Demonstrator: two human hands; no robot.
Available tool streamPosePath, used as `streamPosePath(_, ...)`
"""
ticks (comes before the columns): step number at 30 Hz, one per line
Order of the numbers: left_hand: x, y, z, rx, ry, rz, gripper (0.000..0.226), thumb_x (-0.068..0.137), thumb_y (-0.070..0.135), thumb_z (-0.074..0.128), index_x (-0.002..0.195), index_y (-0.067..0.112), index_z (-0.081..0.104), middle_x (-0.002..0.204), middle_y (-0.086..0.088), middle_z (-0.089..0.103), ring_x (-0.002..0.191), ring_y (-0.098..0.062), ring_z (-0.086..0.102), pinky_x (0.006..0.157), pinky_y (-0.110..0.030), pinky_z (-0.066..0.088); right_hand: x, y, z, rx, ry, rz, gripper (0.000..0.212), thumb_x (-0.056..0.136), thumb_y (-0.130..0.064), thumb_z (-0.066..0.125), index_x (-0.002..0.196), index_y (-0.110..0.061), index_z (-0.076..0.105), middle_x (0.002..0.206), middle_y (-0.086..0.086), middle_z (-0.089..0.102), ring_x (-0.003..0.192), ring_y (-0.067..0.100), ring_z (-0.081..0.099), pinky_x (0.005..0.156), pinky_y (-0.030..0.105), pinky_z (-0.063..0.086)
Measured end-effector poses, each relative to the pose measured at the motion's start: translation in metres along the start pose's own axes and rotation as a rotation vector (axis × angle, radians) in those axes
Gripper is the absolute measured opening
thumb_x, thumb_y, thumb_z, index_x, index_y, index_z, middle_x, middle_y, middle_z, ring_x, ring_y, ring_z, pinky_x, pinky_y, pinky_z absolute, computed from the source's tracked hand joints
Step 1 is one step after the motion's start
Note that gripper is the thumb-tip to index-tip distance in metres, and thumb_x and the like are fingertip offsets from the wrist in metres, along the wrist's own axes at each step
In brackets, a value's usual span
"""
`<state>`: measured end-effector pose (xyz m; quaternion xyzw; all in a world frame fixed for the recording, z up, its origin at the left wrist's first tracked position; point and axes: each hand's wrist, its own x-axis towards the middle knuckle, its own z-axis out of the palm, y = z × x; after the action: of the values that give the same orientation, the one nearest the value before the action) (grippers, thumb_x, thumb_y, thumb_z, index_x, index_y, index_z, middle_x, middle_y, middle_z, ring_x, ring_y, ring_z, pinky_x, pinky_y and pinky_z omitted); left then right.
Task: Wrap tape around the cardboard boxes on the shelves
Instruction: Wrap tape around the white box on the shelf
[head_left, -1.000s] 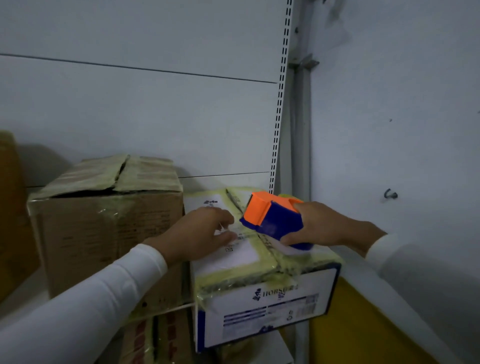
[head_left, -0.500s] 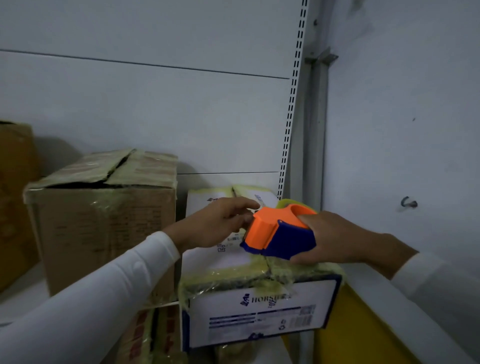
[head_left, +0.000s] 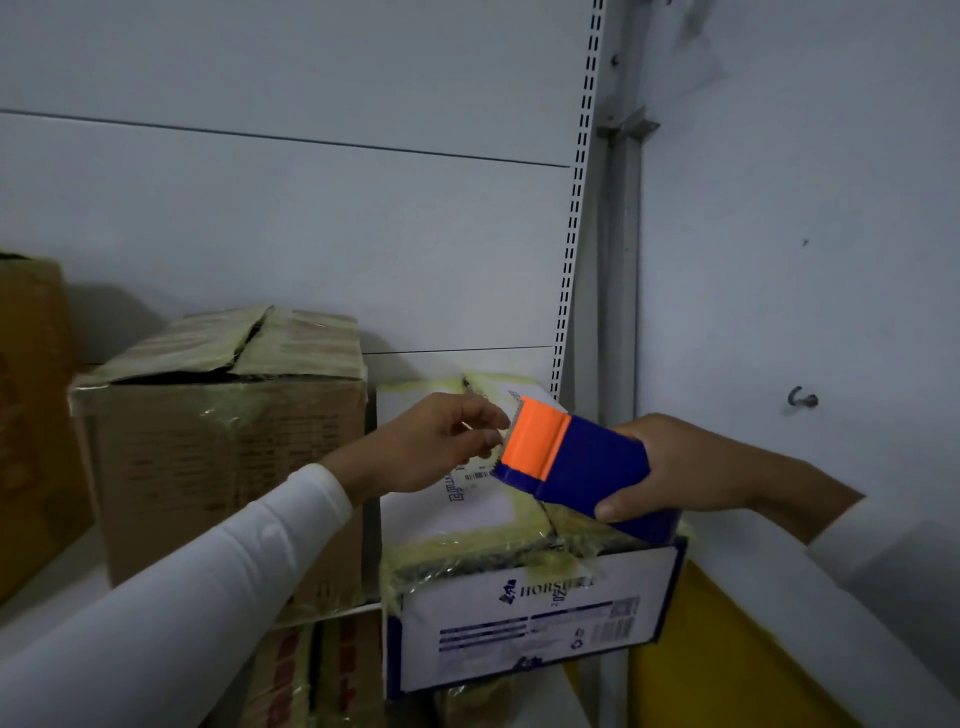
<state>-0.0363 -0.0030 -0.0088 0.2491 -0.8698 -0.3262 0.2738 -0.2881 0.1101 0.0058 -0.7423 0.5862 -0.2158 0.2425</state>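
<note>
Step in hand, as I read it: the person is picking up the free tape end at the dispenser (head_left: 566, 462) blade, to start a new strip on the white box (head_left: 519, 618).

To do it well:
- Be peeling the end cleanly off the serrated edge, full width, no twist.
- Be keeping the dispenser low over the box top so the pulled strip is landing flat.
- Be anchoring the end on bare cardboard or across the seam, then pressing it down before dragging.
- Be watching the teeth; the fingertips are right at them.

Grip state:
- Right hand (head_left: 691, 467), centre right of frame, is wrapping the blue body of the dispenser, thumb underneath, fingers over the far side. Firm, closed hold.
- Left hand (head_left: 441, 447), centre of frame, is reaching in with fingers curled, tips pinching at the orange blade end. Whether tape is actually caught between them I cannot tell; too small and dim.

White box is sitting in the lower centre, its top already banded with yellowish tape. Brown box (head_left: 218, 467) is standing just beside it at centre left, also taped, top flaps gaping.
</note>
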Motion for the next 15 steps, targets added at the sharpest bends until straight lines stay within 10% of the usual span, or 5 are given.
streamPosePath(9,0.003,0.002,0.013,0.055,-0.08,0.035,0.021,0.096,0.017,0.052,0.114,0.016,0.063,0.108,0.003,0.067,0.09,-0.005,0.064,0.079,-0.025,0.051,-0.02,-0.001,-0.001,0.114,0.109,-0.006,0.045,0.06,-0.042,0.09,0.076,-0.007,0.066,0.076,0.007,0.073,0.068,0.017,0.069,0.062,0.029,0.053)
streamPosePath(15,0.0,0.003,0.011,0.08,-0.078,0.045,0.019,0.096,0.017,0.054,0.114,0.017,0.062,0.115,0.003,0.064,0.099,-0.01,0.064,0.09,-0.033,0.052,-0.023,-0.008,0.014,-0.529,0.11,-0.101,0.053,0.061,-0.079,0.065,0.091,-0.038,0.052,0.082,-0.015,0.066,0.07,-0.002,0.062,0.064,0.016,0.052)
